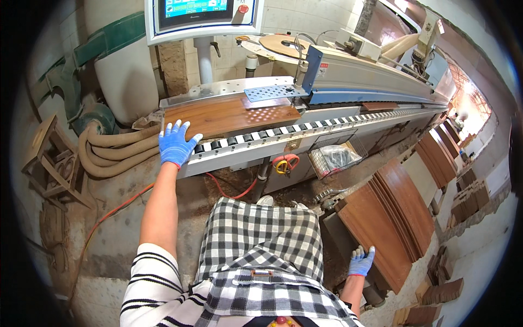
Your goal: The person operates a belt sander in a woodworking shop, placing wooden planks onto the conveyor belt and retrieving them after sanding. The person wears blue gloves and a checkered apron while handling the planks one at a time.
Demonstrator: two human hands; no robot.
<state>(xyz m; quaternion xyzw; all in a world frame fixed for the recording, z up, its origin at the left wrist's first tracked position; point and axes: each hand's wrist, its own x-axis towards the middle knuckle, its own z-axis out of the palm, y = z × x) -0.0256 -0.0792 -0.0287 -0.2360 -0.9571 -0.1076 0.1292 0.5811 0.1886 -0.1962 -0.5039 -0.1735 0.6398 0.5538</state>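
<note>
My left hand [177, 146] is lying spread on the left end of a brown board [229, 114] on the machine [234, 158]. My right hand [360, 263] is sitting at stacked boards [376, 223]; its grip I cannot tell.

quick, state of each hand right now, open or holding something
Left hand: open, fingers spread at the brown board's end.
Right hand: open, at the stacked panels' edge; contact unclear.
</note>
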